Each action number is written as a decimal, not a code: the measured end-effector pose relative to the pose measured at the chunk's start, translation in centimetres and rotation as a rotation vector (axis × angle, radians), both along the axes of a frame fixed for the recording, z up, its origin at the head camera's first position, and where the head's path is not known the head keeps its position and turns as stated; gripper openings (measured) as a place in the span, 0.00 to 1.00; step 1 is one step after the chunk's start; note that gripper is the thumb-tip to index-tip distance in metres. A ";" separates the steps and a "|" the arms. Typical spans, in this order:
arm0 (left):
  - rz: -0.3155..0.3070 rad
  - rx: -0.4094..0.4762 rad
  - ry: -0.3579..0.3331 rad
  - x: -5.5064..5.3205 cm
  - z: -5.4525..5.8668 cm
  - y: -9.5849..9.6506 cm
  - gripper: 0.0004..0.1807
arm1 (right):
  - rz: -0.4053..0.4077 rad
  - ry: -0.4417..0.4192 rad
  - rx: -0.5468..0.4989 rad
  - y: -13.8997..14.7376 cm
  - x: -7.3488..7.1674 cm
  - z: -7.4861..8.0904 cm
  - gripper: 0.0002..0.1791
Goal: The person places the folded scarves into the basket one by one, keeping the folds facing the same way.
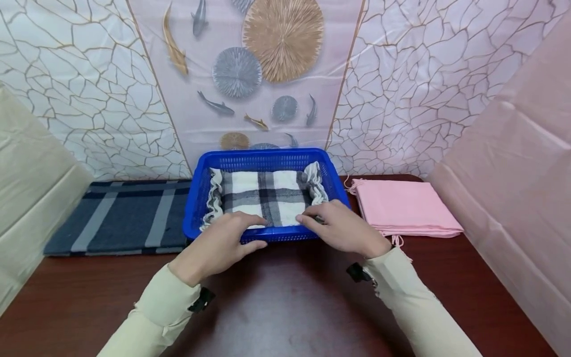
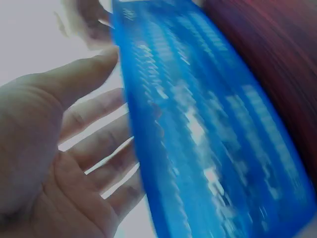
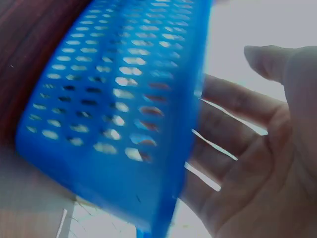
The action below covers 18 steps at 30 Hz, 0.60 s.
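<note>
My left hand point(image 1: 225, 243) and right hand point(image 1: 341, 228) reach over the near rim of a blue basket point(image 1: 285, 231), fingers extended and slightly apart, pinching nothing; blurred wrist views leave fingertip contact uncertain. Inside, a plaid cloth point(image 1: 263, 193) lies flat, wavy ends gathered at both sides. The step appears to be settling it; the next move, I judge, calls for light, even pressure. Folded dark cloth point(image 1: 129, 213) lies left, folded pink cloth point(image 1: 401, 206) right, on a brown table point(image 1: 285, 307).
</note>
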<state>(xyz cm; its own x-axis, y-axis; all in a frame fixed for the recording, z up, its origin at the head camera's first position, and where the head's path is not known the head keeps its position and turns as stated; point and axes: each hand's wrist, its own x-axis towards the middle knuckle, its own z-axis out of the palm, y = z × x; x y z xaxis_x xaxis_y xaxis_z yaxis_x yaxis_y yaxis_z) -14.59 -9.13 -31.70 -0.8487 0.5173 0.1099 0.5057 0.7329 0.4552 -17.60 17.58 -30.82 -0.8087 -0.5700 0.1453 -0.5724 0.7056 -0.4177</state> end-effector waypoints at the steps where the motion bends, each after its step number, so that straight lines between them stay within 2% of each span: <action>1: -0.014 0.031 0.004 0.3 0.2 0.5 0.21 | -0.020 0.017 -0.023 0.3 0.1 0.2 0.18; 3: -0.037 0.089 0.030 0.8 0.6 1.6 0.20 | -0.070 0.052 -0.067 1.1 0.0 0.6 0.16; 5: -0.054 0.144 0.090 1.0 0.8 3.0 0.18 | -0.130 0.076 -0.104 2.2 -0.1 1.0 0.15; 8: -0.056 0.214 0.185 1.0 0.9 5.4 0.14 | -0.225 0.118 -0.155 4.1 -0.3 1.4 0.15; 10: -0.055 0.258 0.224 0.8 0.8 7.0 0.12 | -0.293 0.130 -0.196 5.4 -0.3 1.5 0.16; 13: -0.065 0.328 0.235 0.4 0.6 9.5 0.11 | -0.403 0.152 -0.248 7.2 -0.4 1.7 0.16; 18: -0.047 0.415 0.197 0.1 0.6 13.0 0.11 | -0.502 0.183 -0.268 9.5 -0.7 1.9 0.18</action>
<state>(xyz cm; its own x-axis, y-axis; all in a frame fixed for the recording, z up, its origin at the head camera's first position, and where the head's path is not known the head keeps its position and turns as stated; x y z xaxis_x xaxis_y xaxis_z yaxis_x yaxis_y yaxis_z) -14.45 3.84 -31.10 -0.7675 0.4329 0.4728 0.6403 0.4828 0.5974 -18.28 27.09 -28.94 -0.9179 -0.0484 0.3938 -0.2753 0.7924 -0.5443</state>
